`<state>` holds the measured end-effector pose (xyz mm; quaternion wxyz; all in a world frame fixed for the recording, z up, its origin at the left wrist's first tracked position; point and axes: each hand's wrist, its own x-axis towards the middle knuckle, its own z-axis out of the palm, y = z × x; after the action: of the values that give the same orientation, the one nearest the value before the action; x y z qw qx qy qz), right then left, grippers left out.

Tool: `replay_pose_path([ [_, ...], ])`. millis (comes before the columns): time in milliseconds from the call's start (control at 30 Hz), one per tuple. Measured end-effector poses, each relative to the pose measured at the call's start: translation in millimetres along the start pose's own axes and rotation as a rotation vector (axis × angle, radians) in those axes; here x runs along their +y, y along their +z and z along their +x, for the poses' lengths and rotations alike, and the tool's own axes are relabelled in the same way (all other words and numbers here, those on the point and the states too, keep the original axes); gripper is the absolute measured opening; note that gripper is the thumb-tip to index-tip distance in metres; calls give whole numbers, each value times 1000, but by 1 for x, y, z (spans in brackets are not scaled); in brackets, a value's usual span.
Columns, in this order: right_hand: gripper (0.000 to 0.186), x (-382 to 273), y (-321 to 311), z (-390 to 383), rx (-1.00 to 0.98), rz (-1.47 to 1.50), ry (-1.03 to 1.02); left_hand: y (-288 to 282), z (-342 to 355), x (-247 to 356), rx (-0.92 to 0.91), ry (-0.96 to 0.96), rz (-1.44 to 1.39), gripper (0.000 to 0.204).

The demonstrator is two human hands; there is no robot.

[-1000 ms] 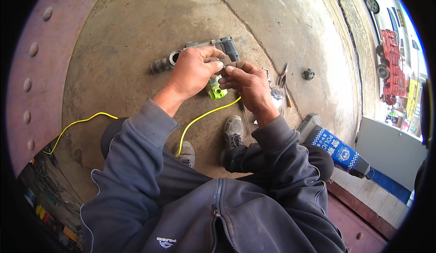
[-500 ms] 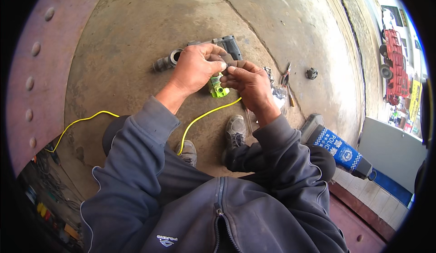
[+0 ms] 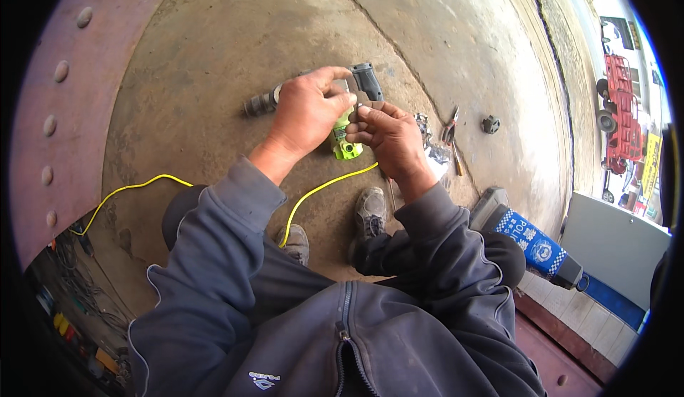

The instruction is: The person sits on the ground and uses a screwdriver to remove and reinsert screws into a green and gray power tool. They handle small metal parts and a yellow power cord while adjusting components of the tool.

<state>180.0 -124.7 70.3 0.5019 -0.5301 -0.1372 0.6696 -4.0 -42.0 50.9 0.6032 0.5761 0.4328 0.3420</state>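
My left hand (image 3: 306, 116) and my right hand (image 3: 395, 140) meet in front of me, raised above the floor. Thumb and fingers of both are closed in a pinch at a small dark piece, too small and covered to name. Behind and below them lies a power tool in parts: a black handle (image 3: 366, 84), a bright green housing (image 3: 347, 148) between my hands, and a grey metal cylinder (image 3: 260, 105) partly hidden by my left hand. A yellow cord (image 3: 320, 183) runs across the floor under my wrists.
Right of my right hand lie pliers (image 3: 450, 128), an orange-handled screwdriver (image 3: 457, 160), a clear plastic bag (image 3: 437, 156) and a round black part (image 3: 490, 124). A blue-sleeved cone (image 3: 534, 244) lies near my right knee. A riveted plate (image 3: 85, 112) stands left; a red vehicle (image 3: 623, 116) is far right.
Both hands stay pinched together, with only slight finger movement. The view has shifted slightly, and my left hand covers more of the grey cylinder.
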Motion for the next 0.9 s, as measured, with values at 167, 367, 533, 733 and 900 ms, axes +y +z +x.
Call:
replay_pose_path([
  [167,21,1,-25,9,-32,259,8,-21,15,6,344,124,288,35],
  [367,16,4,-38,27,-86,412,35,-26,18,-43,285,78,733,42],
  [533,19,2,-51,46,-184,505,79,-22,32,-49,250,-168,653,41],
  [733,15,-32,-61,85,-206,344,52,-31,63,-54,285,-411,635,49],
  [900,18,-65,-97,168,-47,-132,-71,-29,60,-64,401,-384,650,53],
])
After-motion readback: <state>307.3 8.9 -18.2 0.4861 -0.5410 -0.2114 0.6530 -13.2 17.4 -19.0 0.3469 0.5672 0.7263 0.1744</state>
